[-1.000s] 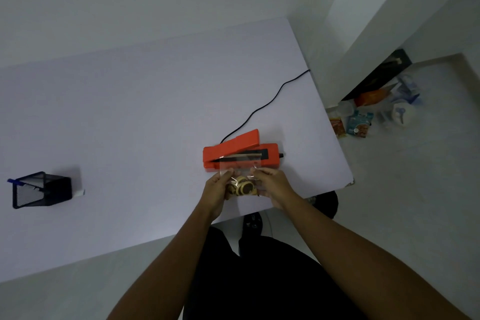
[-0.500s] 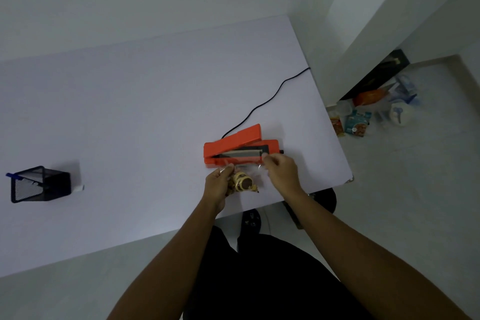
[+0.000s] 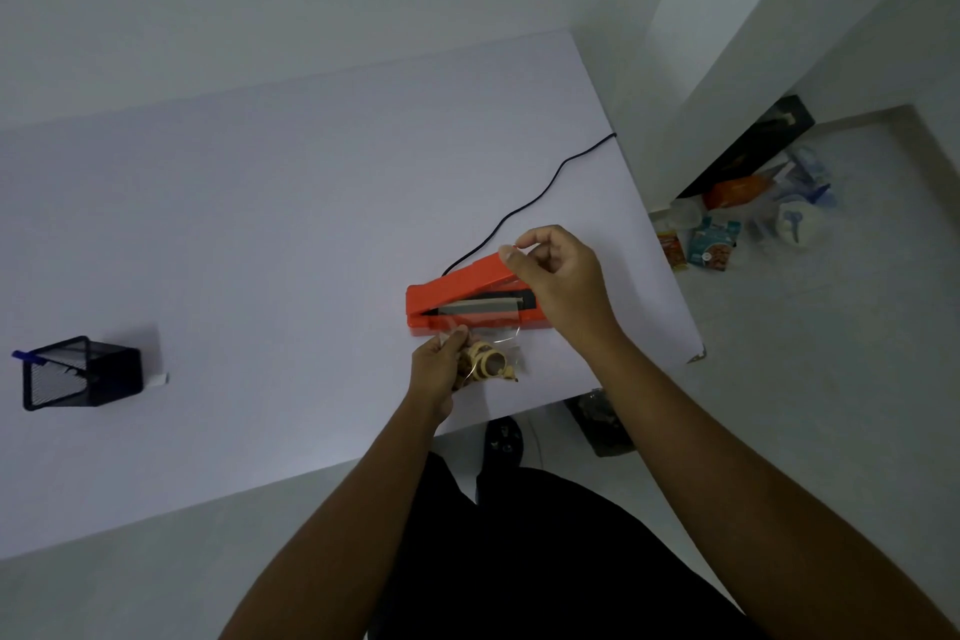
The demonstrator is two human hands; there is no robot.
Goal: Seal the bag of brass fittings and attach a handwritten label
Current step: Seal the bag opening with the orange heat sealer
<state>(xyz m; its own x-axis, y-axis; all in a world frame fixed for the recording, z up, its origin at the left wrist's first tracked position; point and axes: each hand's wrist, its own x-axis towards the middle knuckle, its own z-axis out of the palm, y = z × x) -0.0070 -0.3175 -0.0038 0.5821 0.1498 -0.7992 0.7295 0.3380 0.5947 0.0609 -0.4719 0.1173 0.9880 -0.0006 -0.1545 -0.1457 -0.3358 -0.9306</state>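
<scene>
A clear plastic bag of brass fittings [image 3: 488, 363] lies on the white table [image 3: 291, 234] just in front of the orange heat sealer [image 3: 457, 287]. The bag's top edge reaches the sealer's front lip. My left hand [image 3: 439, 372] pinches the bag's left side. The sealer's upper arm is raised, showing the grey sealing strip [image 3: 480, 304]. My right hand [image 3: 558, 278] hovers over the right end of that raised arm, fingers curled, thumb and forefinger close together with nothing visible between them.
A black mesh pen holder [image 3: 85, 375] with a blue pen [image 3: 22, 355] stands at the far left, a small white piece [image 3: 158, 379] beside it. The sealer's black cable [image 3: 545, 187] runs to the table's right edge. Packets and bags [image 3: 727, 234] litter the floor at right.
My right hand has let go of the bag and risen up and to the right, over the sealer's raised arm. My left hand still holds the bag, shifted slightly toward the sealer.
</scene>
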